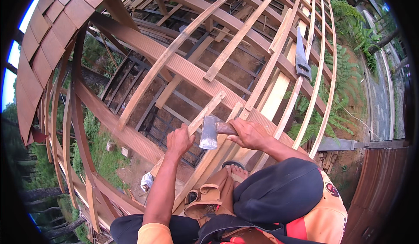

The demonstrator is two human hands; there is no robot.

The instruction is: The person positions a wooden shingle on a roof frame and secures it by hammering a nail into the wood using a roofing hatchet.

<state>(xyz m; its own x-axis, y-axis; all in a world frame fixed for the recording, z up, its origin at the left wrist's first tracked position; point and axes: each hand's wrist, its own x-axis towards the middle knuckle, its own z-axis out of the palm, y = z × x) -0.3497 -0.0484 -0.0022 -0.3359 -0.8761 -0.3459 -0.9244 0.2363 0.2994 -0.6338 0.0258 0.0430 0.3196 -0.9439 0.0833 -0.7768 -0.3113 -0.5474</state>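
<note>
My right hand [249, 133] is wrapped round the short wooden handle of a hatchet [209, 133]. Its worn grey metal head points left, the wide blade edge turned down toward me. To the left of it, my left hand [180, 142] is closed on a light wooden batten [207, 110], which slants from the beam down toward my lap. The hatchet head is just right of this batten; I cannot tell whether they touch. Beneath the batten's far end runs a thick reddish-brown beam [187, 71]. A leather tool pouch [209, 202] hangs at my waist.
A handsaw [301, 56] lies on the battens [314, 69] at the right. Curved rafters and open gaps surround me, with ground far below. Brown shingles [52, 39] cover the roof at upper left. My sandalled foot [238, 170] rests on the timbers. Ferns [345, 87] grow beyond the right edge.
</note>
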